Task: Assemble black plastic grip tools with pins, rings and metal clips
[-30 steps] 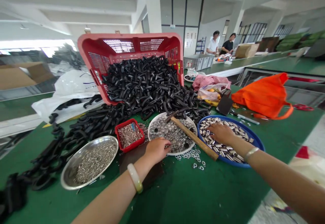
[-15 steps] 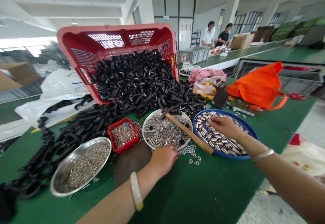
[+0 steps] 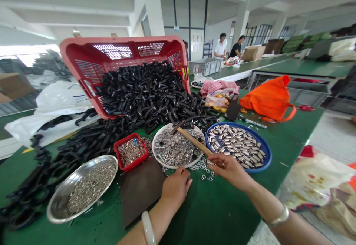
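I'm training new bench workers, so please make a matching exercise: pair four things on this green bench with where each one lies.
Things:
1. Metal sleeves
2. Small metal rings
3. Wooden-handled hammer
4. Black curved parts

Places:
A. Round steel dish
B. Blue plate
C. Heaped in and spilling from a tipped red basket
D. Lying on a white plate

Pairs: 1-B, 2-A, 3-D, 4-C
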Demonstrator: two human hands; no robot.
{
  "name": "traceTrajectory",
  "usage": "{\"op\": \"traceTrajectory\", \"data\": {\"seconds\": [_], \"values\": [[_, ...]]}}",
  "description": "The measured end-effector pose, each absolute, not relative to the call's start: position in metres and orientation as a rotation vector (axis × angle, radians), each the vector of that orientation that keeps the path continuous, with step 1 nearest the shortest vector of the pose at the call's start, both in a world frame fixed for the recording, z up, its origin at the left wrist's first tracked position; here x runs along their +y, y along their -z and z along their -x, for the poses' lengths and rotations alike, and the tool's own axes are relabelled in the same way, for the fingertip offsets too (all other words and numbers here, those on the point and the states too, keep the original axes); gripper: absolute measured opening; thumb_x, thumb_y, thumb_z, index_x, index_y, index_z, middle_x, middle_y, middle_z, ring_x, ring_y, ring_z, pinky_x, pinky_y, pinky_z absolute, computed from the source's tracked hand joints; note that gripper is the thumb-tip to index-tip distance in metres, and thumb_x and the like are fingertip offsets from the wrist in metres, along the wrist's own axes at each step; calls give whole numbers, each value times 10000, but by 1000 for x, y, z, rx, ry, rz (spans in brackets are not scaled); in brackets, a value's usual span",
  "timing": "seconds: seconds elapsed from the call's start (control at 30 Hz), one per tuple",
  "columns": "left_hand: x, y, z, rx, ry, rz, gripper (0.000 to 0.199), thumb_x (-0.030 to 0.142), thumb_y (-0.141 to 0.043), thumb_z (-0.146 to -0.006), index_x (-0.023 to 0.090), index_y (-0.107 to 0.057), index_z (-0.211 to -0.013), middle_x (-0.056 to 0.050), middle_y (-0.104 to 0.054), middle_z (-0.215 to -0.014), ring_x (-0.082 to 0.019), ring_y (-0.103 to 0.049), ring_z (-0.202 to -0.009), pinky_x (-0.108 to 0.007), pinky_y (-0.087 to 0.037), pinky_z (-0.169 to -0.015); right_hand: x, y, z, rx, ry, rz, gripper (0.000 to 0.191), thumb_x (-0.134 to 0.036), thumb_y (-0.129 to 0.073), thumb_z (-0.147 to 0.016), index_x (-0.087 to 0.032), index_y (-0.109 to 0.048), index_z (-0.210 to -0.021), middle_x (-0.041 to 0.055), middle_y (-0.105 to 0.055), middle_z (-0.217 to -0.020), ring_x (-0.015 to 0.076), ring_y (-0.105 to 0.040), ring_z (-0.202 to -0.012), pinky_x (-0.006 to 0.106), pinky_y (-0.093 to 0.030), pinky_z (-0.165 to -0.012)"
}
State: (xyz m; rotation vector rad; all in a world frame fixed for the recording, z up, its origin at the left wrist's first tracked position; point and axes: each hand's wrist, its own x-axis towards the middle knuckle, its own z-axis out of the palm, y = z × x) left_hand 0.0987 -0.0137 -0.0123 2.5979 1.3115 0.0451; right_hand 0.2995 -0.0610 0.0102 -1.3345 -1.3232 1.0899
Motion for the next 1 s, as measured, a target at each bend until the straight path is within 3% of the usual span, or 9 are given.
{"op": "traceTrajectory", "data": {"seconds": [0.17,0.3,0.4,0.47,0.53,0.67,0.77,0.87,1.0], "values": [[-15,16,-98,1292,-109,-2566,198,282,-395,-830,220,-559,-924,-43,-591,-943,-186,-586,-818,-267,-430,-661,-66,-2,-280,-1276,-1143,1356,264,-340,-673,-638,-176,-538,-795,-32,-554,-647,92,-500,-566,229,-403,-522],[-12,14,-99,1313,-128,-2542,264,170,-374,-799,172,-540,-1004,-85,-604,-900,-205,-588,-805,-290,-428,-679,-69,5,-267,-1254,-1122,1392,210,-266,-687,-611,-165,-513,-670,-48,-506,-591,74,-456,-546,218,-374,-518],[-12,12,-91,1259,-86,-2556,298,148,-389,-775,161,-546,-1027,-109,-587,-928,-211,-586,-795,-292,-424,-668,-69,9,-259,-1214,-1233,1356,264,-225,-703,-589,-154,-563,-802,-37,-546,-646,71,-461,-568,214,-373,-535],[-11,12,-85,1210,-102,-2536,300,153,-421,-754,165,-562,-1019,-112,-581,-931,-215,-585,-786,-296,-422,-659,-69,10,-253,-1143,-1340,1320,409,-239,-705,-594,-163,-556,-967,-36,-547,-686,60,-447,-541,195,-350,-474],[-9,12,-78,1165,-210,-2463,260,151,-457,-729,171,-592,-950,-96,-591,-901,-210,-580,-796,-293,-418,-674,-67,11,-247,-1072,-1395,1282,423,-275,-700,-609,-166,-560,-993,-54,-507,-653,39,-399,-470,177,-301,-402],[-5,11,-69,1168,-463,-1930,115,227,-539,-704,163,-571,-794,-27,-591,-717,-141,-564,-630,-241,-410,-567,-61,9,-233,-1047,-1396,1230,352,-304,-710,-608,-146,-594,-900,-63,-482,-566,52,-435,-451,174,-313,-375],[-7,8,-64,1140,-534,-1309,219,356,-574,-702,158,-522,-780,16,-549,-654,-62,-471,-462,-169,-318,-412,-56,6,-221,-1032,-1382,1199,386,-317,-711,-613,-150,-584,-937,-15,-568,-655,111,-546,-571,191,-379,-406],[-14,5,-59,1033,-597,-920,314,401,-654,-629,161,-490,-748,46,-508,-631,-9,-352,-401,-129,-176,-351,-54,2,-211,-1015,-1340,1137,377,-333,-686,-650,-166,-570,-967,16,-614,-742,136,-584,-648,205,-421,-445],[-23,6,-57,923,-663,-620,346,339,-715,-577,162,-457,-725,63,-480,-621,11,-320,-385,-112,-108,-337,-50,1,-203,-1044,-1268,1112,278,-345,-671,-672,-167,-582,-865,-22,-575,-588,107,-543,-547,199,-418,-427]]}}
